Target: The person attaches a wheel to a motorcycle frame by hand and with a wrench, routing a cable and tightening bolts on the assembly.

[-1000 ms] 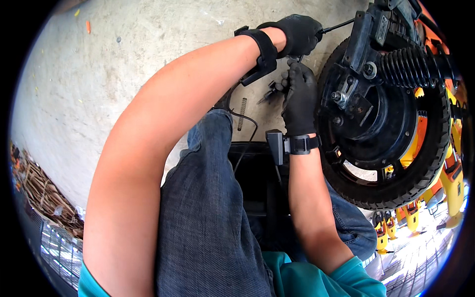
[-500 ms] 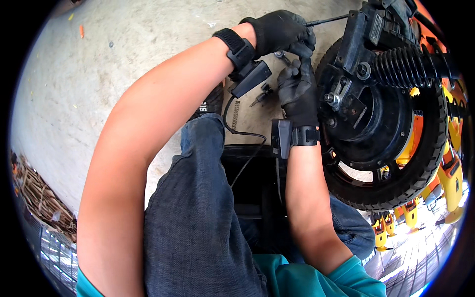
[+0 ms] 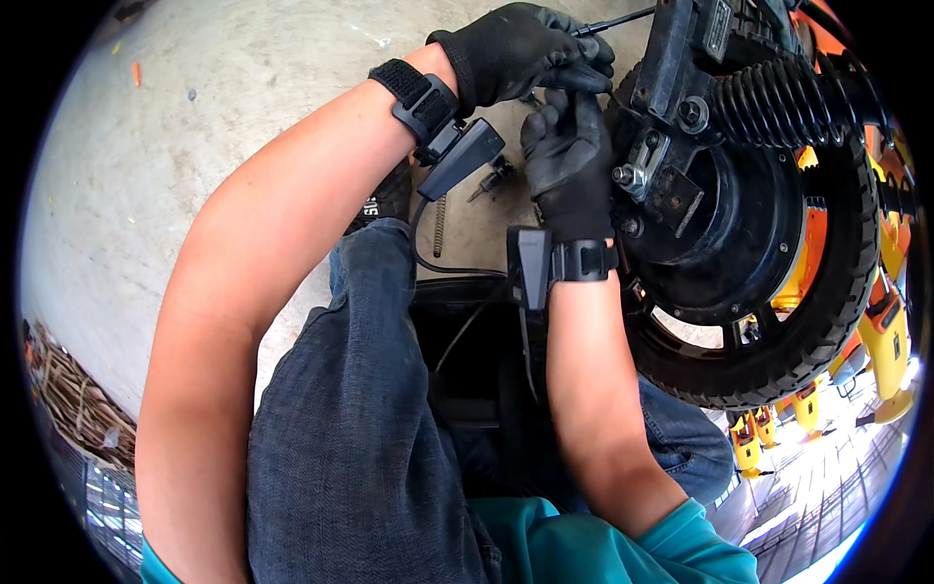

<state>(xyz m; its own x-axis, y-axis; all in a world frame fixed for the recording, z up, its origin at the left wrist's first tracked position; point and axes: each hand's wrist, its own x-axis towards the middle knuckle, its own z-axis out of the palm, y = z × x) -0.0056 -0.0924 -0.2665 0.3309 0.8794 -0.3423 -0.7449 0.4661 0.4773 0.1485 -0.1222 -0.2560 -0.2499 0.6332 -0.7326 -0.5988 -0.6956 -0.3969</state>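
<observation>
Both my hands wear black gloves and wrist straps with small black boxes. My left hand (image 3: 520, 54) is closed around a thin black tool (image 3: 615, 18), whose shaft points right toward the top of a scooter's swing arm (image 3: 681, 58). My right hand (image 3: 567, 156) is just below it, fingers raised and pressed against the left hand's fingers, next to the axle nut (image 3: 628, 177) of the black wheel (image 3: 778, 253). My right fingertips are hidden, so I cannot tell whether they hold anything.
A coil shock absorber (image 3: 778, 92) runs above the wheel hub. A small spring (image 3: 438, 226) and a bolt (image 3: 492, 177) lie on the concrete floor (image 3: 195, 127) by my shoe (image 3: 389, 195). Yellow-orange parts (image 3: 885, 331) stand right of the tyre. Brown scrap (image 3: 68, 409) is piled at the left.
My right hand has risen from the axle area to meet the left hand. My left hand has drawn slightly leftward with the tool still in it.
</observation>
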